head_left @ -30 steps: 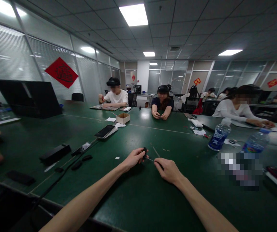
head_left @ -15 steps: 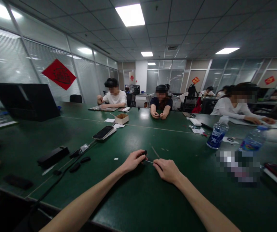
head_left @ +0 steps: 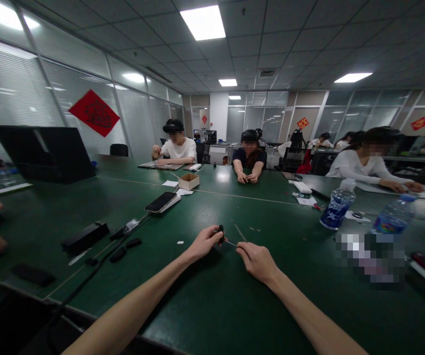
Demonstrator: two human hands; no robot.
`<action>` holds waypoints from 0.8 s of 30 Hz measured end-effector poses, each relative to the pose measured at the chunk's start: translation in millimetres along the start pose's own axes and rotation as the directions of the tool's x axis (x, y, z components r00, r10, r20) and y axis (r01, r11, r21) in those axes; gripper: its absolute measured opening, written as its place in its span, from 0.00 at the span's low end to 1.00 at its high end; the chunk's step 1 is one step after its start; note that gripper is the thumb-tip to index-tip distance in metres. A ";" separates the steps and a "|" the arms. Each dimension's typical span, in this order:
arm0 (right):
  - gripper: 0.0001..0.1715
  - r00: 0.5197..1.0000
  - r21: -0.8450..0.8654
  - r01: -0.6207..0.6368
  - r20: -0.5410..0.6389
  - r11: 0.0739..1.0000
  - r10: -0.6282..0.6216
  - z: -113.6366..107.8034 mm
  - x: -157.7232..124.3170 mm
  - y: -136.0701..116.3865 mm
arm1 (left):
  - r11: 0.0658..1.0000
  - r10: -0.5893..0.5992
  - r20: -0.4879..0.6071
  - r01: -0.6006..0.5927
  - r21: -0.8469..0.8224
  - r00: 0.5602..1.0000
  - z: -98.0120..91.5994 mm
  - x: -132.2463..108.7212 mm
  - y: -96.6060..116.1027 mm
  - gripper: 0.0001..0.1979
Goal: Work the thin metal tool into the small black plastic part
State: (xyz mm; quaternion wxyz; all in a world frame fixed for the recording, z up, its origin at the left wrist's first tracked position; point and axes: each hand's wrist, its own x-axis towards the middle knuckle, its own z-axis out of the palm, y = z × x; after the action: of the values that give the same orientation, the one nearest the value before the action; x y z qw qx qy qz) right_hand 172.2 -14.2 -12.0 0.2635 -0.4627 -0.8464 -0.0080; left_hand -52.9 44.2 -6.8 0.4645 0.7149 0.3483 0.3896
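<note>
Two hands meet at lower centre of the frame over the dark green desk (head_left: 197, 315). The left hand (head_left: 205, 242) pinches a small black plastic piece (head_left: 221, 230). The right hand (head_left: 258, 261) pinches a thin silvery pin (head_left: 230, 243), its tip just beside that piece.

On the table (head_left: 205, 305) I log my left hand (head_left: 203, 243) and right hand (head_left: 258, 260) side by side at near centre, with a small part (head_left: 221, 231) at the left fingertips and a thin rod (head_left: 230, 243) between the two hands. Left of the hands lies a flat case (head_left: 85, 235), farther left stands an open laptop (head_left: 45, 153), and beyond the hands lies a phone (head_left: 160, 201) with a small box (head_left: 189, 181) behind it. On the right stand two bottles, one (head_left: 337, 203) farther in and the other (head_left: 392, 219) nearer the right edge, and people sit along the far side.
</note>
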 end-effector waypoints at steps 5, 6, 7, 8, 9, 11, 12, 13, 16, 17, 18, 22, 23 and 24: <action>0.16 0.999 0.019 0.007 -0.037 1.000 -0.006 1.5 0.0 0.4 | 1.000 0.003 0.018 -0.003 -0.021 1.000 -0.5 0.4 2.2 0.17; 0.16 0.998 0.025 -0.001 -0.058 1.000 0.003 2.2 0.4 1.2 | 0.999 -0.004 0.028 0.005 -0.033 1.000 0.0 0.2 2.1 0.17; 0.16 0.995 0.032 -0.020 -0.092 0.999 0.023 2.9 1.0 2.4 | 0.999 -0.014 0.040 0.016 -0.045 0.999 0.6 0.0 1.8 0.18; 0.16 0.990 0.040 -0.046 -0.133 0.998 0.051 3.7 1.7 4.0 | 0.998 -0.026 0.054 0.029 -0.056 0.998 1.3 -0.2 1.3 0.18; 0.16 0.982 0.049 -0.074 -0.173 0.996 0.081 4.5 2.3 6.0 | 0.997 -0.040 0.066 0.044 -0.066 0.997 1.9 -0.3 0.8 0.19; 0.16 0.966 0.063 -0.115 -0.224 0.991 0.126 5.7 3.3 10.4 | 0.994 -0.064 0.081 0.071 -0.084 0.995 3.0 -0.4 -0.1 0.19; 0.16 0.964 0.068 -0.122 -0.228 0.990 0.134 6.0 3.5 12.4 | 0.992 -0.071 0.082 0.079 -0.095 0.994 3.3 -0.2 -0.5 0.19; 0.16 0.965 0.071 -0.123 -0.225 0.990 0.136 6.1 3.5 14.0 | 0.991 -0.075 0.081 0.084 -0.106 0.994 3.5 -0.1 -0.7 0.19; 0.16 0.969 0.073 -0.119 -0.207 0.990 0.132 4.8 2.7 15.1 | 0.987 -0.076 0.078 0.086 -0.136 0.994 3.4 0.3 -0.7 0.19; 0.16 0.973 0.075 -0.114 -0.196 0.991 0.126 4.0 2.4 14.3 | 0.986 -0.076 0.078 0.087 -0.143 0.994 3.3 0.3 -0.6 0.19; 0.16 0.976 0.075 -0.107 -0.183 0.991 0.119 3.1 2.0 13.1 | 0.985 -0.076 0.078 0.087 -0.150 0.994 3.3 0.2 -0.6 0.19; 0.15 0.984 0.067 -0.086 -0.151 0.994 0.095 0.0 1.4 8.6 | 0.980 -0.071 0.069 0.082 -0.180 0.995 3.8 -0.2 -1.1 0.19; 0.15 0.985 0.065 -0.084 -0.147 0.994 0.093 -0.6 1.5 8.1 | 0.979 -0.070 0.067 0.082 -0.186 0.995 4.0 -0.2 -1.4 0.20; 0.15 0.986 0.064 -0.083 -0.143 0.994 0.092 -1.0 1.7 7.9 | 0.978 -0.070 0.065 0.081 -0.191 0.995 4.2 -0.1 -1.8 0.20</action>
State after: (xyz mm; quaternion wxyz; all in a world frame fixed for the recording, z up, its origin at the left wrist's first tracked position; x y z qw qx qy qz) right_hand 178.1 -8.7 -12.2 0.3378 -0.4898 -0.8037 -0.0056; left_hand -49.5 43.1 -9.6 0.5562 0.6637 0.3222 0.3825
